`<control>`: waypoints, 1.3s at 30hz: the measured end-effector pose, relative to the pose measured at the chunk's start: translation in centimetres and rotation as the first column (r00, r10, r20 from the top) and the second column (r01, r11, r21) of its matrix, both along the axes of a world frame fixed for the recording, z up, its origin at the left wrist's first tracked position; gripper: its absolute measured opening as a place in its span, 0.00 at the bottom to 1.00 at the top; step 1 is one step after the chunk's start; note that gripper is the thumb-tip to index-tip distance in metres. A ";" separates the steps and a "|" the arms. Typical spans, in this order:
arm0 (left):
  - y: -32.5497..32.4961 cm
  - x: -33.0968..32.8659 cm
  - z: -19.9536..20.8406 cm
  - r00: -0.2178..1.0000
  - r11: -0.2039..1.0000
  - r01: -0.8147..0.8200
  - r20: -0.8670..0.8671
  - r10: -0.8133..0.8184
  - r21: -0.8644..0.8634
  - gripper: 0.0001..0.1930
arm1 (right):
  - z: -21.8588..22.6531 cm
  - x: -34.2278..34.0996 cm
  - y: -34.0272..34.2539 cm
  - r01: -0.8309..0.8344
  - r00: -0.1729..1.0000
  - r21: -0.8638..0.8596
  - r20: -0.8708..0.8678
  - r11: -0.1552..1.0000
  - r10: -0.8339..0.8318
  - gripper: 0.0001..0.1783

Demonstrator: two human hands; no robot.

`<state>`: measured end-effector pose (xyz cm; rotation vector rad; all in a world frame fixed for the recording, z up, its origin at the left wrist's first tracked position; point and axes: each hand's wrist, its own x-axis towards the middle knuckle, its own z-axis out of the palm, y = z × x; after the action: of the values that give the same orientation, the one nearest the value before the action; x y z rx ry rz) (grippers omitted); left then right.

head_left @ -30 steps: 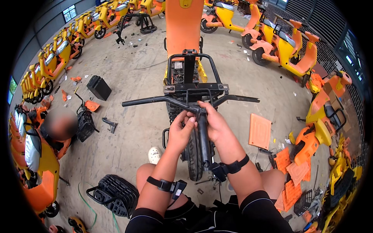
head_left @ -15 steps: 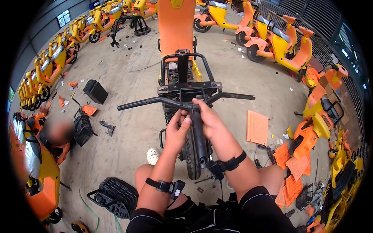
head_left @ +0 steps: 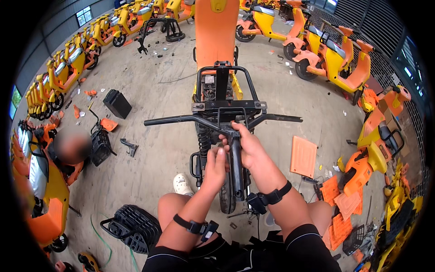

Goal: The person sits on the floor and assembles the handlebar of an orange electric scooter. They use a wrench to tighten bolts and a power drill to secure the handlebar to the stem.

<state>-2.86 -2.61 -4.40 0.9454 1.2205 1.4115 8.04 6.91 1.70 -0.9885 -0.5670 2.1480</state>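
Observation:
A black handlebar with a stem tube lies crosswise in front of me, the tube's open end pointing toward me. My right hand is closed round the upper part of the tube from the right, its thumb near the joint with the bar. Against the tube's left side, just below that joint, my left hand has its fingers curled in. Whatever those fingers pinch is hidden. Beyond the bar is a partly stripped scooter with a black rear frame, an orange body panel and a wheel beneath.
Yellow and orange scooters line both sides. A person is low at the left. On the floor are a black basket, a black box, an orange panel and broken plastic pieces.
My left hand has moved down and closer to the stem tube, fingers still curled. The right hand keeps its hold. The whole view has shifted slightly.

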 end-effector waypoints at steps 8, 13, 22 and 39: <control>-3.2 2.3 2.7 0.881 0.943 0.301 0.420 -0.219 -0.140 0.19 | 0.3 -0.4 0.0 0.017 1.000 0.076 0.016 0.997 -0.018 0.20; -2.5 2.7 4.4 0.853 0.904 0.335 0.493 -0.171 -0.267 0.10 | -0.6 1.3 0.0 -0.072 0.995 0.194 -0.050 0.978 0.083 0.24; -2.2 2.9 3.6 0.922 0.904 0.282 0.352 -0.162 -0.322 0.10 | -1.1 1.2 0.0 -0.066 0.997 0.252 -0.015 0.965 0.072 0.26; -6.4 1.2 1.8 0.794 0.839 0.378 0.603 -0.076 -0.392 0.13 | -4.9 1.3 -7.8 -0.142 0.990 0.303 0.022 0.942 0.142 0.23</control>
<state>-1.68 -9.03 -2.59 0.2570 0.8919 0.9884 9.35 -0.88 -3.22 -0.7975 -0.9626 2.1006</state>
